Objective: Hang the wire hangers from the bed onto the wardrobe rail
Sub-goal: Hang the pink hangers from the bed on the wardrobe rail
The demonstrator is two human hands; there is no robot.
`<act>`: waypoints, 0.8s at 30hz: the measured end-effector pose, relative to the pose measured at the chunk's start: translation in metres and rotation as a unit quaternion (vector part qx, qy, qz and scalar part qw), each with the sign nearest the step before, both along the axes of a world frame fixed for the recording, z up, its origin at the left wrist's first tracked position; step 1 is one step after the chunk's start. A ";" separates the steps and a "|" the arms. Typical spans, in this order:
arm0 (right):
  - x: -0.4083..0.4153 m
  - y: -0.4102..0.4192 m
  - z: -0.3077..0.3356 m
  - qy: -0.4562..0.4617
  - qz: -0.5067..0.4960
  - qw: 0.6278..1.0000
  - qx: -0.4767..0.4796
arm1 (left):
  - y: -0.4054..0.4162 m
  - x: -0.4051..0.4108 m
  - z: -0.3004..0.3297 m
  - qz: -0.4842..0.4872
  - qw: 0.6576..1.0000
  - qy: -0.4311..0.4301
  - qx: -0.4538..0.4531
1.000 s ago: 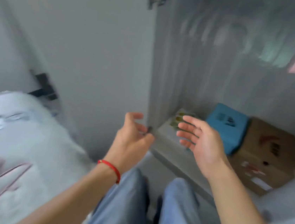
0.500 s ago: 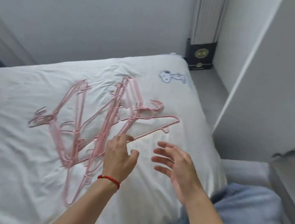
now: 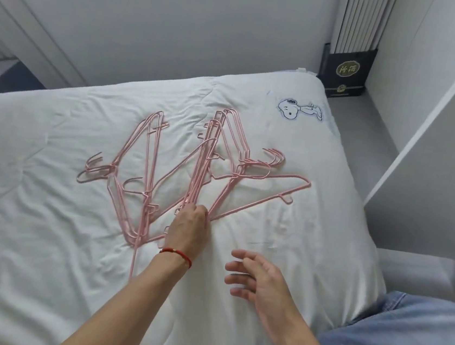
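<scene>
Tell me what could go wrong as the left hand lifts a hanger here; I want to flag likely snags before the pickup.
The pink wire hangers lie overlapped and interlocked on the white bedcover, so pulling the bundle under the left hand may drag neighbours along or drop some. The hooks could catch the wrinkled fabric. The right hand hovers open and apart from the pile, so nothing steadies it.

White-sheeted bed [image 3: 43, 236]; tangled pink wire hangers [image 3: 204, 169] lying atop.
</scene>
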State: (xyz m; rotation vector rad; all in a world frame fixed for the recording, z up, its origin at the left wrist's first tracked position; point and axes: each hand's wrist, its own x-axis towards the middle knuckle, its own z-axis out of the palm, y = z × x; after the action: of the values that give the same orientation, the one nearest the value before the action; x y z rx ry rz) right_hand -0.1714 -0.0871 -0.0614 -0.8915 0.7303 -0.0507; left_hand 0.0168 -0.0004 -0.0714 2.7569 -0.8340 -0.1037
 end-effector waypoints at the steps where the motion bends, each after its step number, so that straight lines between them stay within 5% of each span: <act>1: 0.000 0.000 0.001 0.000 0.002 1.000 -0.003 | -0.001 -0.001 0.001 -0.006 1.000 -0.012 0.003; 9: -0.007 -0.001 0.008 -0.022 0.012 0.998 -0.052 | -0.010 -0.031 0.039 -0.008 0.983 -0.046 -0.176; 12: -0.005 0.002 0.015 -0.060 0.031 0.995 -0.075 | -0.024 -0.060 0.062 0.063 0.957 0.075 -0.274; 16: -0.009 -0.003 0.033 -0.129 0.007 0.992 -0.008 | -0.046 -0.102 0.078 0.112 0.871 0.326 -0.349; 24: -0.048 -0.046 0.052 -0.118 -0.059 0.989 -0.069 | -0.086 -0.161 0.102 0.055 0.825 0.382 -0.412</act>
State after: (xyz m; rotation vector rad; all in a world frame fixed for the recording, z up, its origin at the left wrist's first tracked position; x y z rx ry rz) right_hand -0.2198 -0.1328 -0.0098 -0.9554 0.5621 -0.3099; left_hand -0.1443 -0.0864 0.0308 1.6894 -0.3456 -0.6148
